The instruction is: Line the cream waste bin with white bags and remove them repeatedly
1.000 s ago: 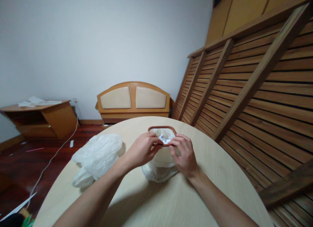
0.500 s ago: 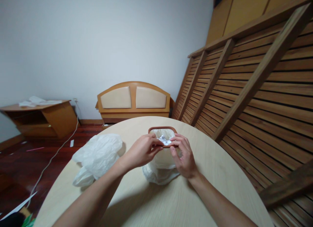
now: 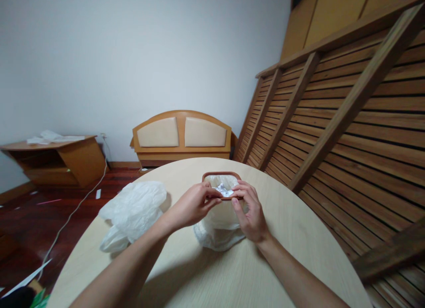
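Note:
A small trash bin (image 3: 226, 213) with a brown rim (image 3: 221, 173) stands upright on the round table. It is lined with a whitish plastic bag (image 3: 215, 239), whose edge hangs loosely around the outside down to the tabletop. Crumpled white, printed-looking material (image 3: 225, 190) shows inside the mouth. My left hand (image 3: 195, 204) is closed in a pinch on the near side of the rim. Beside it, my right hand (image 3: 253, 213) grips the near right part of the rim, fingers over the top and thumb outside. A crumpled white plastic bag (image 3: 136, 208) lies left of my left forearm.
The pale round table (image 3: 288, 255) has its curved edge on both sides. A slatted wooden frame (image 3: 332, 135) leans at the right. Beyond the table stand a headboard (image 3: 181, 131) and a low cabinet (image 3: 83, 162). A white cable (image 3: 73, 215) runs across the floor.
Almost nothing differs. Both hands keep their hold on the near rim, and the bin and the crumpled bag stay in place; the view has shifted very slightly.

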`<action>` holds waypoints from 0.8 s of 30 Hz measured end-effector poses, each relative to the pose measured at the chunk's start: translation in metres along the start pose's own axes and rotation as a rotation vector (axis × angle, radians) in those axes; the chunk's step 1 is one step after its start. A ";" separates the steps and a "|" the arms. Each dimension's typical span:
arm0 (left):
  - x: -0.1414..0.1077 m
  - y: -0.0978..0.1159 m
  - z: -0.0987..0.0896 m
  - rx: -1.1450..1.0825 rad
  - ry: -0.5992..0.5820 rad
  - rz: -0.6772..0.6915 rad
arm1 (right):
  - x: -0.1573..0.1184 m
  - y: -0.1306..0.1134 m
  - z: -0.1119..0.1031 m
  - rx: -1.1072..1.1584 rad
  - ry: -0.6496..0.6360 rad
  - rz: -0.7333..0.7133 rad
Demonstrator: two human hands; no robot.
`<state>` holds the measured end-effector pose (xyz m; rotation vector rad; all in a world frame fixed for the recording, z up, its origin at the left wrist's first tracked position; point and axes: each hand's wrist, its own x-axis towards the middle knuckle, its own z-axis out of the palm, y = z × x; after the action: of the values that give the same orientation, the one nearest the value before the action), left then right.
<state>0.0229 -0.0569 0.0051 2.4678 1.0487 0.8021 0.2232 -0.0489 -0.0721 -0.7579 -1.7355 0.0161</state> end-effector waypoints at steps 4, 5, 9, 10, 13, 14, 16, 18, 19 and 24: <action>-0.001 -0.004 0.002 -0.058 0.029 -0.012 | 0.000 0.006 -0.002 -0.032 0.053 0.039; -0.001 -0.007 0.003 -0.060 0.051 -0.011 | 0.000 0.008 -0.002 -0.042 0.072 0.054; -0.002 -0.020 0.006 -0.023 0.166 -0.072 | -0.003 0.018 -0.003 -0.071 0.092 0.107; -0.001 -0.023 0.006 -0.021 0.174 -0.105 | -0.004 0.020 -0.002 -0.078 0.084 0.116; 0.002 -0.029 0.007 -0.064 0.141 -0.149 | -0.008 0.025 -0.002 -0.099 0.063 0.139; 0.004 -0.030 0.007 -0.090 0.125 -0.141 | -0.008 0.026 -0.002 -0.105 0.061 0.145; 0.006 -0.032 0.008 -0.138 0.107 -0.118 | -0.009 0.027 -0.002 -0.116 0.063 0.153; 0.007 -0.035 0.010 -0.159 0.121 -0.106 | -0.009 0.026 -0.002 -0.128 0.062 0.151; 0.007 -0.037 0.011 -0.160 0.133 -0.103 | -0.009 0.026 -0.002 -0.134 0.062 0.154; 0.007 -0.047 0.015 -0.151 0.159 -0.085 | -0.010 0.023 -0.001 -0.150 0.061 0.186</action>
<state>0.0106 -0.0213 -0.0273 2.2484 1.0958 1.0248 0.2357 -0.0357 -0.0891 -1.0178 -1.6160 -0.0105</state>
